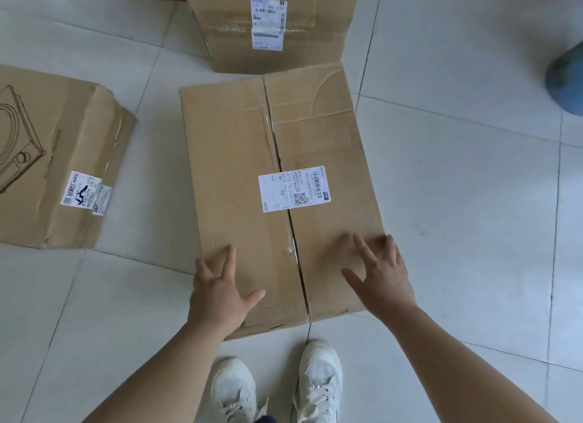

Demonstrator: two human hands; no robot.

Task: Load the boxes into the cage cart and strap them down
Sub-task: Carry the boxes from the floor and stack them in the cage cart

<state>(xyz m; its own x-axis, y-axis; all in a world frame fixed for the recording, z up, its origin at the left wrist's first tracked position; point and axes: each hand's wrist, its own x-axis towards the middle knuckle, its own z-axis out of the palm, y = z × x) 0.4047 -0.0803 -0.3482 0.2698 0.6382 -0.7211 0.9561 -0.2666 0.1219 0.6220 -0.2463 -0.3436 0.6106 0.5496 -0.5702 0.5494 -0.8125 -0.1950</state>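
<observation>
Hands [220,293] spread over cardboard box [277,186] on pale tiled floor [457,201].

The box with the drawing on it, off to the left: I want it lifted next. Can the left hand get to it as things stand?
Probably yes. The left hand is open over the middle box, and only bare floor lies between it and the box with the drawing. It would likely take a step or lean.

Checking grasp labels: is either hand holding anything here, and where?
Nothing is held. The left hand and right hand are open, fingers spread, over the near end of the long box; contact cannot be told.
</observation>
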